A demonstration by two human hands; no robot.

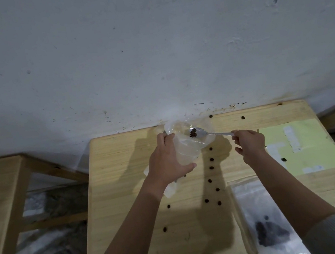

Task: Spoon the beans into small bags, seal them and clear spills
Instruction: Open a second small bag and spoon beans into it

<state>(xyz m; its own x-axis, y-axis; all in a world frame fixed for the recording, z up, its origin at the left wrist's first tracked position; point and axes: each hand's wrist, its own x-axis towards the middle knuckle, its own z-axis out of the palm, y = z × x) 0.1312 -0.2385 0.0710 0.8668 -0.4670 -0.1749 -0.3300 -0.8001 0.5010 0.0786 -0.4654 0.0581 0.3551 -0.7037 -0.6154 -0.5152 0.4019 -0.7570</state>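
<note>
Clear plastic bag (186, 150), mouth open, gripped upright in my left hand (166, 160) over the wooden table (128, 195); my right hand (249, 144) pinches a spoon (201, 132) of dark beans (193, 133) at its rim.

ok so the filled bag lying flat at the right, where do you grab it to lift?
Pinch the filled bag at its far end, the empty strip nearest the yellow sheet, coming from above. It lies flat on the table with the beans bunched at the near end, so lifting there probably lets them hang low and clear of the pinch.
</note>
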